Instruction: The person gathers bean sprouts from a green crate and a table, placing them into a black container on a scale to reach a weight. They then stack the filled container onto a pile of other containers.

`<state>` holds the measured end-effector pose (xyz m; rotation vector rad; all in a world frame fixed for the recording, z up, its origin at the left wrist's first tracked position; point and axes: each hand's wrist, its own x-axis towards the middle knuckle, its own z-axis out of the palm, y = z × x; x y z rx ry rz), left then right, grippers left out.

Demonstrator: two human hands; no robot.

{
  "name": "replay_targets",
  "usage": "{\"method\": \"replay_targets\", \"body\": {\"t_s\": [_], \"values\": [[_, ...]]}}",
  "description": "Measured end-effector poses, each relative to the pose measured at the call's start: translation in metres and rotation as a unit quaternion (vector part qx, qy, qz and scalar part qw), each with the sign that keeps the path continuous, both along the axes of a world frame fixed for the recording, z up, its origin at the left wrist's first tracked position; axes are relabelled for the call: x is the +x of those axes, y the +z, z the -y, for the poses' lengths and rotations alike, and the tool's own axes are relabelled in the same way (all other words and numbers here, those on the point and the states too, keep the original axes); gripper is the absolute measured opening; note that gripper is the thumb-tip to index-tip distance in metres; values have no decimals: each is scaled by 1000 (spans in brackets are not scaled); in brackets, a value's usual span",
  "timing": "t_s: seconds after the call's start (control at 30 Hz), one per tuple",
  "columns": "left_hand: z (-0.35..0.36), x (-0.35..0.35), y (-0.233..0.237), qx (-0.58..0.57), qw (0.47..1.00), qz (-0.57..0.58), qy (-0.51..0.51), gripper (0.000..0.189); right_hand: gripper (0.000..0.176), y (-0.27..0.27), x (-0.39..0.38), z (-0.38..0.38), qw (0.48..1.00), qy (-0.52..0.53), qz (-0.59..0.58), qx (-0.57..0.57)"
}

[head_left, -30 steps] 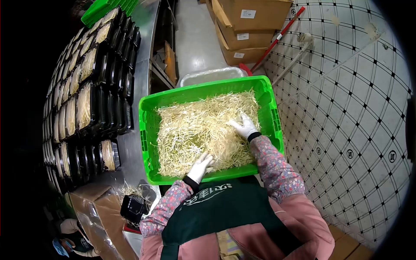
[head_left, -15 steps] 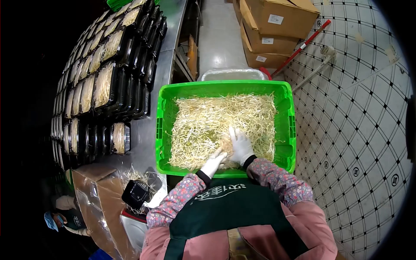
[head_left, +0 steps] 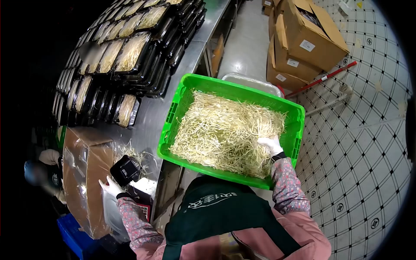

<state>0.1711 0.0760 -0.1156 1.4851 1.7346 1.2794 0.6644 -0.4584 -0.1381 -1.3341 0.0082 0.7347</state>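
Observation:
Pale bean sprouts (head_left: 216,130) fill a green plastic crate (head_left: 173,157) in front of me. My right hand (head_left: 272,146), in a white glove, is closed around a clump of sprouts at the crate's right side; some of its fingertips are hidden among them. Off to the left, my gloved left hand (head_left: 111,187) has its fingers apart and holds nothing. It is beside a small black plastic tray (head_left: 125,170), which lies tilted on the left with loose sprouts around it.
Stacked black trays packed with sprouts (head_left: 132,52) stand on the metal table (head_left: 151,117) at left. A plastic-lined carton (head_left: 84,173) is near my left hand. Cardboard boxes (head_left: 316,47) and a red pole (head_left: 329,77) are beyond the crate. Another person (head_left: 47,173) is at far left.
My left hand has left the sprouts and moved left to the black tray. My right hand has shifted right within the crate. The view has turned, so the crate looks tilted.

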Motion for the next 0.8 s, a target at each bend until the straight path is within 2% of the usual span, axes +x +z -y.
{"method": "replay_targets", "body": {"t_s": [0.07,0.13,0.23,0.27,0.3,0.33,0.37,0.4,0.43,0.47,0.5,0.53,0.57,0.63,0.67,0.7,0.77,0.8], "values": [[-19,-28,-37,-44,999,21,10,70,56,1,3,-2,998,-3,-10,69],[-9,-27,-38,-103,993,54,-7,77,42,-17,7,0,993,12,-60,102],[-16,-36,-79,-117,991,70,-13,63,26,-36,7,-6,980,18,-137,144],[-25,-45,-111,-128,991,11,-32,58,22,-35,4,-14,973,13,-165,164],[-37,-66,-123,-137,988,-51,-42,53,24,-78,16,-23,977,38,-142,155],[-15,-46,-114,-99,994,33,21,45,25,-123,28,-30,980,63,-119,147],[6,-27,-89,-92,992,68,47,40,27,-165,40,-36,982,87,-95,139],[0,-37,-106,-93,994,-42,43,37,29,-172,39,-70,978,129,-80,143],[2,-34,-111,-135,987,-64,54,38,31,-170,35,-102,973,167,-60,145],[0,-36,-122,-194,979,49,26,39,32,-163,30,-129,969,199,-36,145],[0,-34,-135,-225,973,37,33,32,34,-151,23,-150,964,224,-9,143],[3,-28,-135,-203,971,123,31,27,37,-122,8,-174,960,239,12,144],[6,-19,-126,-179,961,209,24,22,40,-69,-25,-209,954,258,29,153],[19,-4,-60,-109,969,221,33,14,47,55,-104,-275,932,312,59,175],[20,-5,-40,-68,955,286,29,14,50,95,-138,-307,914,353,85,179],[5,-17,-59,4,962,273,3,15,54,129,-171,-337,893,396,116,180],[3,-28,-14,97,966,236,-50,21,69,142,-212,-392,823,495,223,166],[4,-36,11,64,951,289,-95,24,71,152,-234,-414,761,530,360,106]]}}
